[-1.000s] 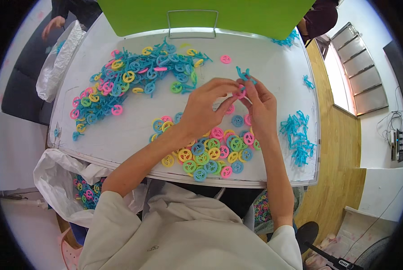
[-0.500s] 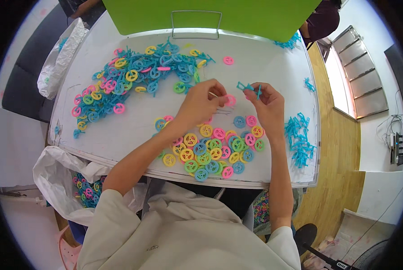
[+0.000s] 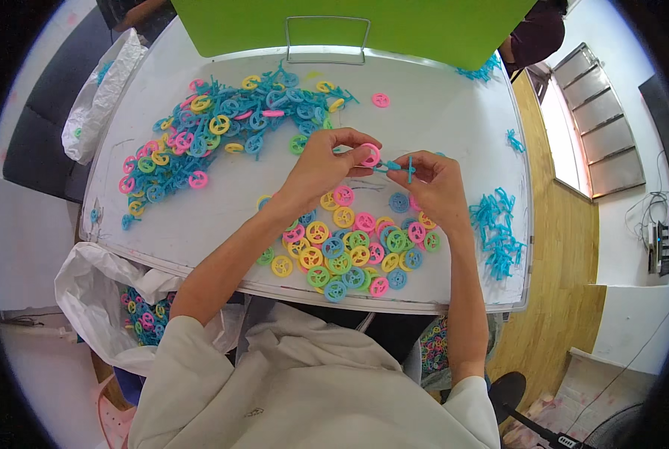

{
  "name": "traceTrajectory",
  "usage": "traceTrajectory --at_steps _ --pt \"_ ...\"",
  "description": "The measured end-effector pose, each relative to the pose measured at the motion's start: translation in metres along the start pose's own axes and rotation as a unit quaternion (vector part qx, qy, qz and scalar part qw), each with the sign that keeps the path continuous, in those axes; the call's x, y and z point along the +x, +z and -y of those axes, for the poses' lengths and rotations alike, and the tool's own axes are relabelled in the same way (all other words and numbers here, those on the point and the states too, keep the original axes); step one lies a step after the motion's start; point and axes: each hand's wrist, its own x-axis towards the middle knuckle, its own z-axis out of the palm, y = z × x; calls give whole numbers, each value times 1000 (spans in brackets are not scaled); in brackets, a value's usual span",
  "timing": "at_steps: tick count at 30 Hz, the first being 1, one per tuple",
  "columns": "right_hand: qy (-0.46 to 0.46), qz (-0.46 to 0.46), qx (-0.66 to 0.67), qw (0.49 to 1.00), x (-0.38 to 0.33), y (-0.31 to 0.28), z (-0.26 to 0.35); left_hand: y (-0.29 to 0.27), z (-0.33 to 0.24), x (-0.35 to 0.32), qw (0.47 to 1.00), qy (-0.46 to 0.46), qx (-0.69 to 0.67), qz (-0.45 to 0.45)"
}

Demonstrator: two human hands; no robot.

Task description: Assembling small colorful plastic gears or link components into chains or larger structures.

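Over the middle of the white table, my left hand is closed, pinching a small pink plastic wheel between thumb and fingers. My right hand grips a teal plastic stem piece with a crossbar. The stem's narrow end reaches the pink wheel; whether it sits inside the wheel I cannot tell. Below my hands lies a spread of loose spoked wheels in pink, yellow, green and blue. A heap of teal stems is beside my right forearm.
A large pile of wheels and teal stems covers the table's far left. One pink wheel lies alone near the green board at the back. A white sack with coloured pieces hangs at the near left edge. Other people are partly visible beyond.
My hands have come together: the pink wheel has been raised and turned, and the teal stem has swung round with its end now against the wheel.
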Motion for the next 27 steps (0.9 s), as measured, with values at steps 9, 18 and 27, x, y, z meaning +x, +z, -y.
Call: traceTrajectory --at_steps 9,18,27 --pt "-76 -53 -54 994 -3 17 -6 6 11 -2 997 10 55 -58" --pt "39 -21 61 997 5 10 -12 12 7 -4 987 81 119 -65" --pt "-120 -97 55 987 1 21 -3 12 12 -3 994 69 -7 -84"
